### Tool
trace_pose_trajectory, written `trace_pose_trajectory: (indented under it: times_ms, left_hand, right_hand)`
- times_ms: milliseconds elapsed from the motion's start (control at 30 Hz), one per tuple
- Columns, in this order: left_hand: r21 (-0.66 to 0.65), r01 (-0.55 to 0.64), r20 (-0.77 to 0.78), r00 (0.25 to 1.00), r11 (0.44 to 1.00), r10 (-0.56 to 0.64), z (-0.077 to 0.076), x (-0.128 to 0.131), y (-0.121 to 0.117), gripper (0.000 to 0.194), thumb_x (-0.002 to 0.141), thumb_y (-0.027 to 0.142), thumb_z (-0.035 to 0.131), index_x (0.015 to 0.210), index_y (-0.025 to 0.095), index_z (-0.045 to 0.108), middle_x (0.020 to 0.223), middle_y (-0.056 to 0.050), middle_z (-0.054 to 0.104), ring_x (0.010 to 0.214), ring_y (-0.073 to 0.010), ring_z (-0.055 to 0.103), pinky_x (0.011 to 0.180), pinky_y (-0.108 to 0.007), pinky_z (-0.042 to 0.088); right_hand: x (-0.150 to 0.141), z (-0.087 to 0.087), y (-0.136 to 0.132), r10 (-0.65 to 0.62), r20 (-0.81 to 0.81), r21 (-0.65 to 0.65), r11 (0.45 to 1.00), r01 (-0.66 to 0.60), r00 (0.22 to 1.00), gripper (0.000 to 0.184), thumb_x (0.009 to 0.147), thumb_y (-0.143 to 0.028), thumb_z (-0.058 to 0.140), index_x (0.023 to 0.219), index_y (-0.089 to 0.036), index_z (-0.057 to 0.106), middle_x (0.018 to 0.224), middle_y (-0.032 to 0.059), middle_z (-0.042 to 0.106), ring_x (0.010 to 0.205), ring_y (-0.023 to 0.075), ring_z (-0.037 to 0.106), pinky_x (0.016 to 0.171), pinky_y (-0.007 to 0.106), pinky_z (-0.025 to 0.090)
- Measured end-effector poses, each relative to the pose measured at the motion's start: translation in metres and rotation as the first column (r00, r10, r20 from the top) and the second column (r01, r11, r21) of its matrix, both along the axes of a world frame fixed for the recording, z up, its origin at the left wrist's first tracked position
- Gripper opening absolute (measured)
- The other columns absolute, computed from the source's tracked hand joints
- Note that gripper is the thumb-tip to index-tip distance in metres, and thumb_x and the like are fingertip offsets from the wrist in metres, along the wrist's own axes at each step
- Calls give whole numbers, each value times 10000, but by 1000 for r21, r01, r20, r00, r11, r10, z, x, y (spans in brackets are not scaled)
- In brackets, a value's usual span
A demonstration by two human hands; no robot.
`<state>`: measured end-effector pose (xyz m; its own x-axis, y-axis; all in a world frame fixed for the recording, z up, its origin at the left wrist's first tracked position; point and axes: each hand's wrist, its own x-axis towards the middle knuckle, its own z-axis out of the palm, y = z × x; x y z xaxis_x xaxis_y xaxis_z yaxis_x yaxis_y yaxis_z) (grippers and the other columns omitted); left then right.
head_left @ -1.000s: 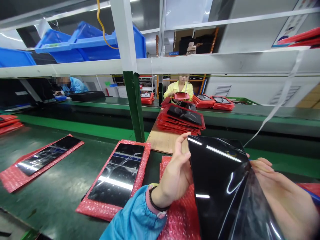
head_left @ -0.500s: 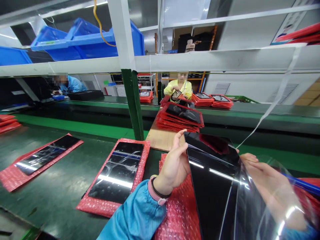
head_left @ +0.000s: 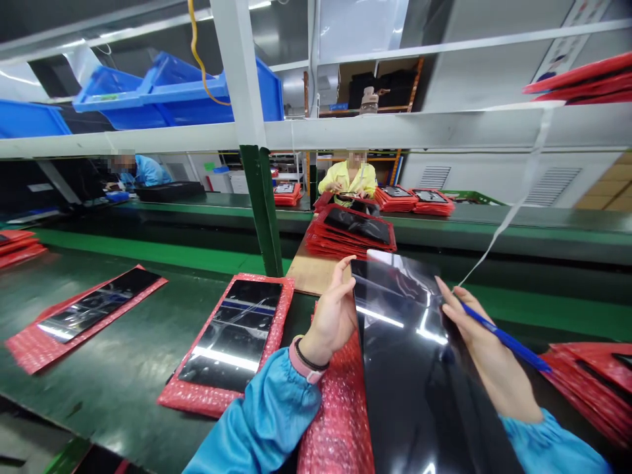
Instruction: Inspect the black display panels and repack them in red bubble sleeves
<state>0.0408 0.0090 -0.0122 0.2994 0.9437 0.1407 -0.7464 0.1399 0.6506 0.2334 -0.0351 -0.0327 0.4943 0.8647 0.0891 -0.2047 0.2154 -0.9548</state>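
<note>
I hold a long glossy black panel [head_left: 415, 382] up in front of me, above a sheet of red bubble wrap [head_left: 340, 408]. My left hand [head_left: 332, 319] grips the panel's left edge near its top, fingers curled round it. My right hand [head_left: 469, 326] rests on the panel's right edge with a blue pen [head_left: 503, 337] held along the fingers. A thin clear film reflects light on the panel's upper face.
Two more black panels on red bubble wrap [head_left: 232, 339] [head_left: 86, 315] lie on the green belt to the left. A stack of red-wrapped panels [head_left: 353, 234] sits on a board ahead. A green post [head_left: 264, 207] stands in front. Two workers sit across the line.
The panel has swung flatter and lower. My right hand moved from behind the loose film onto the panel's right edge, and the blue pen now shows clearly.
</note>
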Motion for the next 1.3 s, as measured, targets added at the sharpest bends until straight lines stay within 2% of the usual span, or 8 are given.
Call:
trace_pose_trajectory:
  times_ms: [200, 333, 500, 633, 800, 1033, 1133, 1300]
  left_hand:
    - [-116, 5, -75, 997, 993, -14, -19, -30, 0, 318, 866, 348, 576, 1146, 197, 576, 1175, -83, 620, 1064, -208, 596, 881, -314, 473]
    - [-109, -158, -324, 939, 981, 115, -43, -72, -16, 353, 785, 210, 676, 1130, 208, 601, 1230, -85, 590, 1160, -208, 531, 923, -310, 439]
    - [-235, -115, -536, 844, 965, -30, -62, -98, -40, 261, 669, 136, 728, 915, 123, 641, 910, -79, 651, 781, -154, 600, 687, -269, 439]
    - [-322, 25, -560, 801, 947, -212, -62, -98, -47, 238, 646, 178, 757, 824, 101, 619, 779, -69, 638, 711, -151, 602, 670, -275, 440]
    - [-366, 33, -630, 727, 930, -274, -60, -93, -36, 330, 587, 237, 817, 779, 140, 567, 662, 6, 591, 594, -107, 552, 625, -264, 423]
    - [-314, 89, -641, 714, 945, -281, -47, -76, -30, 345, 538, 266, 854, 663, 127, 563, 586, 48, 509, 517, -66, 459, 549, -226, 366]
    - [-283, 76, -599, 765, 956, -238, -45, -70, -31, 282, 578, 227, 813, 728, 135, 592, 663, 16, 590, 599, -104, 548, 598, -230, 409]
    - [-242, 3, -552, 822, 970, -140, -48, -78, -28, 260, 599, 157, 760, 818, 137, 621, 743, -20, 667, 686, -156, 629, 684, -260, 472]
  right_hand:
    - [-2, -21, 3, 40, -118, -93, 994, -51, 992, 520, 556, -391, 803, 982, -286, 524, 1242, 57, 658, 1087, 300, 647, 829, 407, 589]
    - [-5, -42, 7, 78, -106, -133, 987, -91, 991, 517, 488, -372, 819, 890, -267, 511, 1092, 64, 725, 1085, 291, 647, 887, 379, 551]
    - [-17, -62, 3, 163, 15, -133, 978, -160, 987, 417, 583, -401, 785, 880, -260, 529, 958, 33, 738, 1055, 291, 653, 934, 424, 498]
    - [-27, -67, -5, 206, 188, -83, 978, -194, 960, 401, 603, -376, 781, 931, -244, 591, 974, 30, 696, 1088, 289, 615, 1014, 452, 411]
    - [-44, -69, -11, 138, 326, -4, 990, -144, 935, 412, 559, -345, 788, 925, -212, 652, 968, 52, 679, 1027, 298, 617, 1057, 506, 341]
    - [-15, -83, 2, -108, 283, 135, 988, 72, 953, 281, 832, -390, 622, 1057, -240, 548, 1317, 74, 579, 1247, 232, 515, 1085, 416, 344]
    - [21, -104, 28, -143, 302, 66, 989, 129, 943, 272, 873, -345, 610, 1080, -172, 577, 1196, 93, 617, 1131, 241, 577, 1002, 464, 421]
    - [55, -133, 60, 56, 352, -169, 986, 5, 934, 299, 907, -330, 585, 1153, -160, 582, 1154, 76, 607, 971, 210, 620, 816, 412, 532]
